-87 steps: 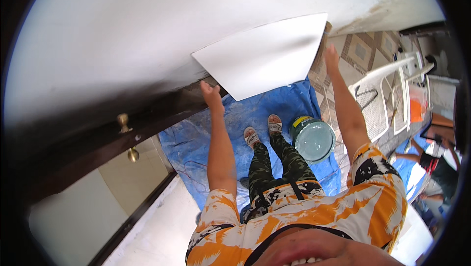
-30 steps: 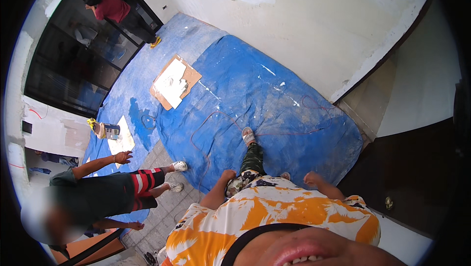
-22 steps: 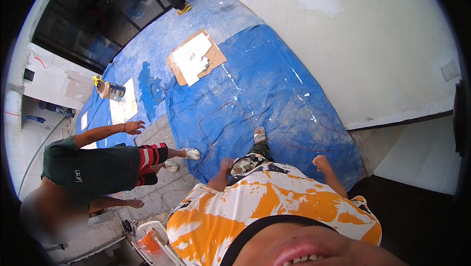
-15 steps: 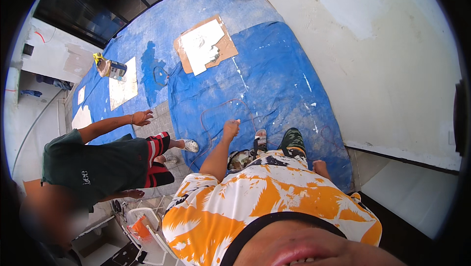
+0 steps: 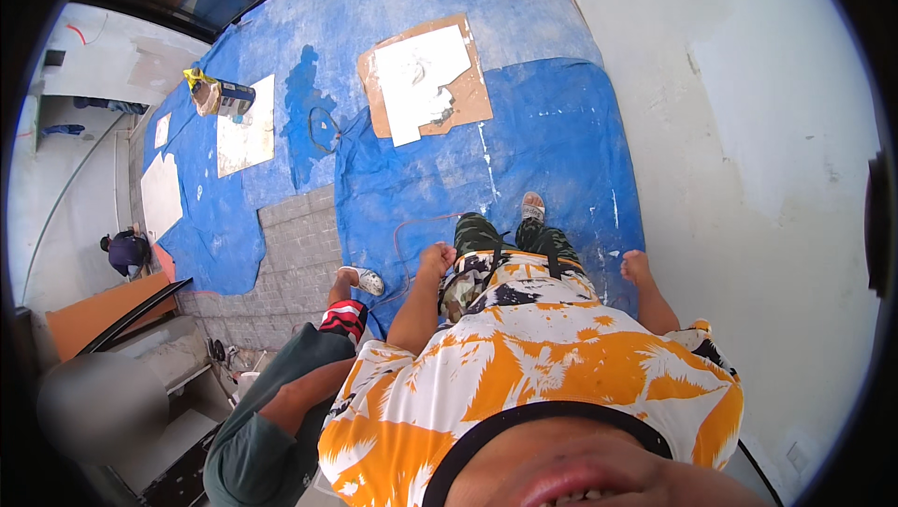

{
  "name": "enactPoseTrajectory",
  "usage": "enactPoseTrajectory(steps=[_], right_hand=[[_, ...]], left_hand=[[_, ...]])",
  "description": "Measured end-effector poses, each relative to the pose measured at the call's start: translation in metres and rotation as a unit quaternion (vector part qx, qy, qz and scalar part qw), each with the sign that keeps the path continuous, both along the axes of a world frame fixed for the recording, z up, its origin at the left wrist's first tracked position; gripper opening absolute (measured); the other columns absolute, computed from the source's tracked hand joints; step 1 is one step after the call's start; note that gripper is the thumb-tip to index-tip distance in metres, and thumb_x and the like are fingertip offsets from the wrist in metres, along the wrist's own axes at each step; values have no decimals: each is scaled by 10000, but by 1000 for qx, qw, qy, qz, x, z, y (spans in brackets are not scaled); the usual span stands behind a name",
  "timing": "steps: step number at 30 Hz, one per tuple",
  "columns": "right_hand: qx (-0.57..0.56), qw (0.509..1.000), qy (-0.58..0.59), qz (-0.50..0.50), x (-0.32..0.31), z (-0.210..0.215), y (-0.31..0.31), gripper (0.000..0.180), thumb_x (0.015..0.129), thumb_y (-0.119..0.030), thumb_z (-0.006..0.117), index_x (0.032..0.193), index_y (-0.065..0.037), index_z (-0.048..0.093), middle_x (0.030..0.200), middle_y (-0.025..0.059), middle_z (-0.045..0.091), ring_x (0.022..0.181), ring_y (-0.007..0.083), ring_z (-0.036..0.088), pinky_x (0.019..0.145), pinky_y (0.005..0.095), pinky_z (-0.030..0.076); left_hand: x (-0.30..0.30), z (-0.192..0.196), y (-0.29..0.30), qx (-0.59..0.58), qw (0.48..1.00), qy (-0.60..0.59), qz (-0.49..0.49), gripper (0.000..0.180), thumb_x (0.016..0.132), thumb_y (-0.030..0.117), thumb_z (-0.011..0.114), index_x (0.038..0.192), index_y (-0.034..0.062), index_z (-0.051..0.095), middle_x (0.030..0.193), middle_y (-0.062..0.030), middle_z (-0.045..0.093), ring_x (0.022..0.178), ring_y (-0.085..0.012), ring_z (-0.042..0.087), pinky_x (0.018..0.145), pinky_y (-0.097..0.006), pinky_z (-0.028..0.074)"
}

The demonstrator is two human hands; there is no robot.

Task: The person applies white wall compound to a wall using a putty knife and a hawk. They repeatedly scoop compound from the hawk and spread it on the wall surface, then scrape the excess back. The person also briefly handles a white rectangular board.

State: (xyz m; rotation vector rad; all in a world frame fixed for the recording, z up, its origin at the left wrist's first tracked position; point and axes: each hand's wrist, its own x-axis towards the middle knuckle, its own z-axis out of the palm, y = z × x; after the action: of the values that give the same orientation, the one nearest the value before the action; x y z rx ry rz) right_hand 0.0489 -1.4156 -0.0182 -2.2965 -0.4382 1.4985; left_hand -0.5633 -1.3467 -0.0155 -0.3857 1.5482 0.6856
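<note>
Both my arms hang at my sides above a blue tarp (image 5: 402, 184). My left hand (image 5: 437, 257) is beside my camouflage trousers (image 5: 480, 231), its fingers curled closed. I see nothing held in it. On the other side, out from my hip and near the pale wall (image 5: 739, 189), my right hand (image 5: 635, 267) is also closed, with nothing showing in its fist. One sandalled foot (image 5: 533, 205) of mine is forward on the tarp.
Ahead lies brown cardboard (image 5: 472, 86) under a white, smeared sheet (image 5: 421, 58). A tin (image 5: 234, 98) stands by another pale board (image 5: 248, 147). Close on my left is a person in a green shirt (image 5: 271, 423); another person (image 5: 126, 252) crouches farther left. A cord (image 5: 402, 226) crosses the tarp.
I have stepped forward, and my other foot now leads. My right hand has swung forward. The person in green has dropped back beside me, their outstretched arm now lower. The crouching person has come into view.
</note>
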Motion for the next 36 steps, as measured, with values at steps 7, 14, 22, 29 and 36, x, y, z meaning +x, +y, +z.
enactPoseTrajectory(steps=[7, 14, 22, 29, 36], right_hand=[[164, 959, -122, 199, -114, 105, 380, 124, 855, -86, 535, 893, -80, 653, 641, -17, 528, 554, 93, 514, 482, 280, 453], [109, 969, 2, 221, -303, 1, 522, 195, 857, -80, 583, 1044, -50, 625, 808, -3, 595, 660, 102, 566, 588, 264, 492], [58, 912, 8, 406, -457, -304, 596, 256, 816, -112, 634, 1052, -20, 676, 918, 140, 708, 786, 230, 673, 702, 341, 526], [108, 923, -37, 367, -518, -548, 679, 359, 813, -76, 655, 1166, -16, 637, 933, 108, 684, 785, 176, 636, 685, 324, 514], [72, 897, -133, 415, -563, -578, 695, 280, 782, -111, 741, 1024, -7, 648, 914, 118, 692, 858, 214, 667, 742, 356, 524]], left_hand=[[-60, 4, 121, 133, 970, -46, 199, 163, 1009, 146, 491, 1111, 49, 572, 935, -112, 675, 847, -252, 679, 750, -395, 597], [-67, -98, 234, 46, 982, -126, 129, 234, 981, 114, 531, 1208, 57, 535, 1037, -113, 662, 884, -272, 680, 789, -424, 580], [-54, -308, 326, -10, 994, -76, 82, 429, 917, 93, 644, 1306, 88, 464, 1012, -72, 627, 839, -214, 639, 710, -383, 535], [-52, -503, 436, 0, 993, 52, 108, 532, 888, 107, 692, 1349, 102, 427, 893, -31, 608, 799, -134, 584, 638, -332, 487], [-50, -569, 475, -16, 973, 136, 187, 301, 864, 71, 729, 1037, 88, 483, 824, -43, 600, 632, -126, 558, 527, -253, 443]])
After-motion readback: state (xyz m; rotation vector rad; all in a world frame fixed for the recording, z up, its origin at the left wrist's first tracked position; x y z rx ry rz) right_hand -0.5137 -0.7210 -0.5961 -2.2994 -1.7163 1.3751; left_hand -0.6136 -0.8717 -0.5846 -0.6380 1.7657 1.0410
